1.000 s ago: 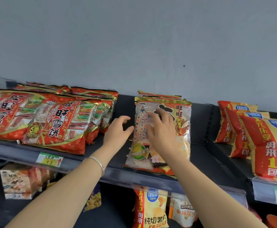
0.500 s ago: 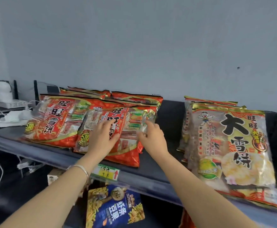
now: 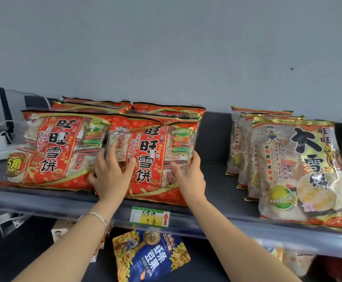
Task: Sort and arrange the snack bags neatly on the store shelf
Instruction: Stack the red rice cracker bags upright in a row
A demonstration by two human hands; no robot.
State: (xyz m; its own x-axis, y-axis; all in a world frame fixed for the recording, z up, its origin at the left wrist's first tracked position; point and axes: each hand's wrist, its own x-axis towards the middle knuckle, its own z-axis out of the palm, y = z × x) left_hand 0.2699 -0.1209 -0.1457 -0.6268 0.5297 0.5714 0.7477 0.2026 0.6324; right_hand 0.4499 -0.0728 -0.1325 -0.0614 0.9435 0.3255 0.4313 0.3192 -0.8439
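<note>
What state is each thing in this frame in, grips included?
Left grip: pressed flat on front red bag.
Right grip: pinching that bag's right edge.
Front red bag: leaning back, sealed.
Left red bag: leaning back, sealed.
Pale bags: overlapping row, sealed.

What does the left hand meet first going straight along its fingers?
The front red snack bag: the left hand rests on it, fingers pointing up-shelf. Beyond, probably the bags stacked behind.

**Shiny bags, dull shelf**

The front red bag (image 3: 151, 159) is shining like slick plastic, with see-through patches. The pale bags (image 3: 300, 169) are gleaming too, crinkly and clear. The dark shelf (image 3: 215, 180) is looking dull and smooth. The price tag (image 3: 149, 216) is looking like paper. The bracelet (image 3: 99, 217) is glinting like metal.
</note>
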